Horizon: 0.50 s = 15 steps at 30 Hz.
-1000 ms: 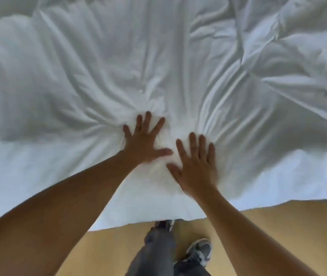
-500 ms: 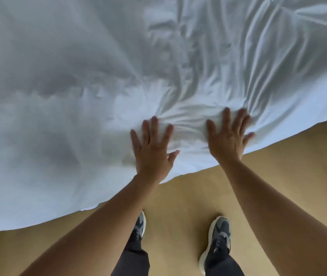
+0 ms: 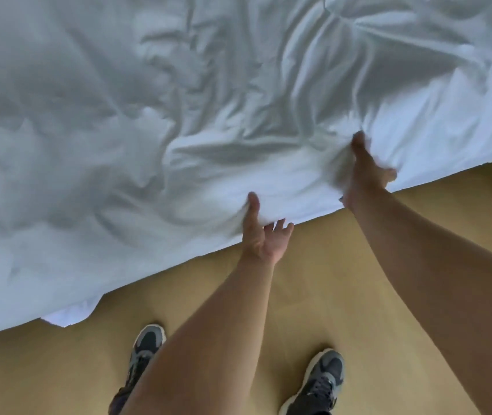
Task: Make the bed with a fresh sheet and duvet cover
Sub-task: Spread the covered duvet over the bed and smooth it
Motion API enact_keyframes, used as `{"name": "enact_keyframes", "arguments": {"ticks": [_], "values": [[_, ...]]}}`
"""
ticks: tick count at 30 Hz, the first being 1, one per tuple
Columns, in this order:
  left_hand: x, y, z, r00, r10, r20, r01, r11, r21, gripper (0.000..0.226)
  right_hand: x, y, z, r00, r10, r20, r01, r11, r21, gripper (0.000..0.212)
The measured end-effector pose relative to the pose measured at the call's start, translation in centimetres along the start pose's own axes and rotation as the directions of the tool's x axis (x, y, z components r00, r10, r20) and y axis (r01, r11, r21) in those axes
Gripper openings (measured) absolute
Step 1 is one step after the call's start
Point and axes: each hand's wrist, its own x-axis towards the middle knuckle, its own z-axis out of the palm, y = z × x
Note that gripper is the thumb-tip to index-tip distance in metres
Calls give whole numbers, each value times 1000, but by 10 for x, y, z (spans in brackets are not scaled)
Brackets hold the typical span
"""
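Note:
A crumpled white duvet (image 3: 208, 115) covers the bed and fills the upper part of the view; its near edge runs diagonally above the floor. My left hand (image 3: 264, 235) is at that edge, palm turned up, with the thumb on top of the cloth and the fingers under it, pinching the edge. Further right, my right hand (image 3: 367, 172) is blurred by motion; its thumb lies over bunched cloth and it grips the same edge. A small corner of another white layer (image 3: 65, 317) pokes out below the duvet edge at lower left.
Tan floor (image 3: 328, 295) stretches along the near side of the bed. My two dark sneakers (image 3: 145, 345) (image 3: 325, 375) stand on it a step back from the hanging edge.
Both hands have left off pressing flat on the duvet top and slid back to its near edge, where they now grasp it. The view has shifted along the bed.

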Motion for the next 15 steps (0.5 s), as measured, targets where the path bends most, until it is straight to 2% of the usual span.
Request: {"name": "enact_keyframes", "arguments": {"ticks": [2,4,5,7,9,12,14,15], "values": [[12,-24,11,999,47,-6,-47,996,-73,85,27,-22,-19,976,123,178,-132,991,38,109],[26,-42,15,996,89,-30,-92,990,-103,79,56,-38,-36,901,119,417,-167,983,80,93],[29,-51,18,993,121,6,-119,986,-114,73,70,-43,-43,871,117,476,-210,967,146,87],[31,-69,23,962,227,154,-199,964,-176,59,90,-51,-55,830,83,551,-272,923,271,73],[26,-87,26,924,296,241,-231,936,-266,54,103,-47,-68,816,66,574,-297,900,319,64],[5,-131,34,909,239,343,-163,958,-235,61,100,-13,-107,767,81,637,-340,892,296,64],[-7,-175,54,951,157,266,-133,985,-106,59,97,1,-135,705,114,700,-380,894,237,68],[-12,-195,67,969,144,200,-140,990,-34,56,99,-2,-145,630,102,770,-389,899,199,70]]}}
